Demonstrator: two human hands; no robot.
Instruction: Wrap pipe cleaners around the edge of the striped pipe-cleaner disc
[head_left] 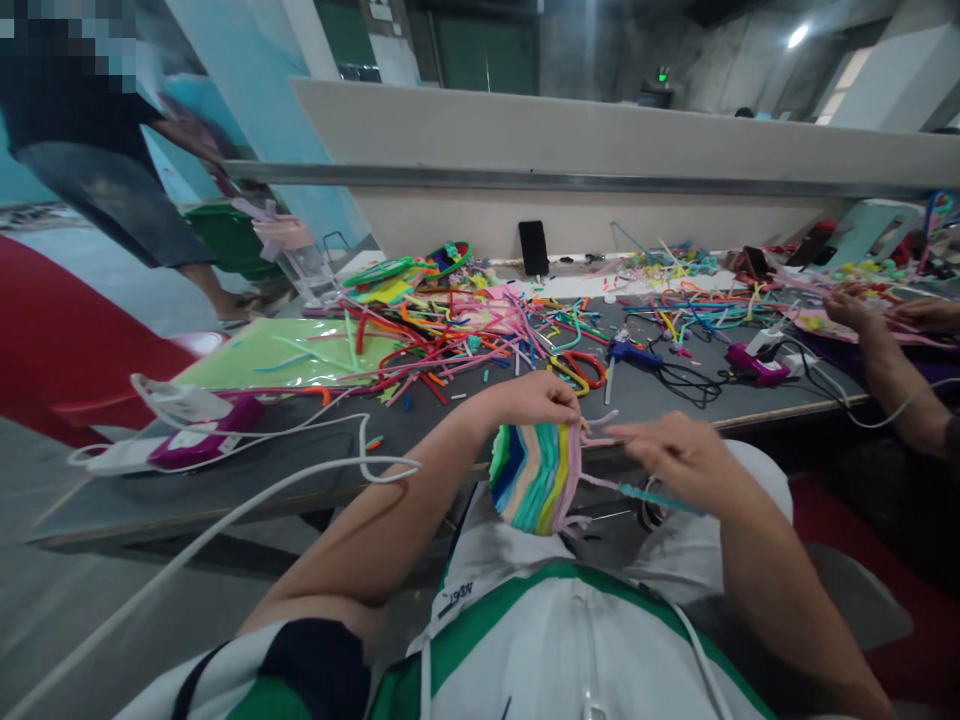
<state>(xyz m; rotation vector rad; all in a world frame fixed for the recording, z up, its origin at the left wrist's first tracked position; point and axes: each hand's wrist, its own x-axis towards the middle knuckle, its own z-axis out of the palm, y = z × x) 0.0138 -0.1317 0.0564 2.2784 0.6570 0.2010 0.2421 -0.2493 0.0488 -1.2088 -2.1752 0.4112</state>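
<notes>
A striped piece made of fuzzy pipe cleaners (536,478), in green, blue, cream, teal, yellow and pink rows, hangs over my lap. My left hand (532,400) pinches its upper right corner. Loose pink ends stick out along its right side. My right hand (675,455), slightly blurred, is at the right with its fingertips closed on one pink end. Below that hand, a teal pipe cleaner (660,497) continues from another pink strand and passes under the palm; whether the lower fingers hold it I cannot tell.
Pipe cleaners (465,330) lie heaped on the grey table (442,425). Yellow-and-red-handled scissors (581,372), a blue glue gun (634,353) and a phone (533,248) are beyond my hands. A white cable (262,500) crosses at left. Another person's hands (862,310) work at right.
</notes>
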